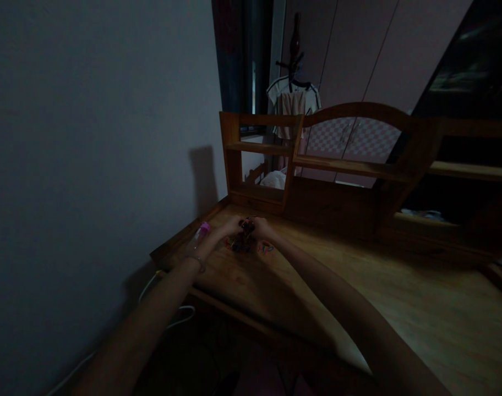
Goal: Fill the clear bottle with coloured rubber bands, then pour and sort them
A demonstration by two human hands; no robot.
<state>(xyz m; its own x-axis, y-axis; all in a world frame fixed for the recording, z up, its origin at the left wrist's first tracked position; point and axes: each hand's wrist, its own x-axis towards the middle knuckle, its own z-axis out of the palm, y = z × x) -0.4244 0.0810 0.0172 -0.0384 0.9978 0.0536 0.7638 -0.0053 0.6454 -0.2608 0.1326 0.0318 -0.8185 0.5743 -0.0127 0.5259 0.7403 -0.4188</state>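
The fingers (236,221) of the left hand (232,226) are curled in toward those of the right hand (260,227), and the 2 sets hold a dark bunch (247,225) between them. The light is too low to tell how each fingertip sits on it. The bunch is in the gap between the hands, over the far left part of the table (399,280). Just below it, a dark pile (239,245) with a few bright specks lies on the wood; whether bunch and pile touch, I cannot tell. Small coloured loops (266,247) lie beside the pile, under the right wrist.

Near the left forearm is a clear bottle (199,234) with a pink top (205,226), partly hidden by the arm. A thin bracelet (201,264) circles the left wrist. A pale cable (187,313) loops below the table's near edge.

A wooden shelf (354,165) with an arched top stands along the table's back. Behind it, a white shirt (279,88) with dark trim hangs on a coat stand (295,44), in front of a pinkish wardrobe (358,49) with 2 handles in view. A plain wall (98,121) fills the left side.
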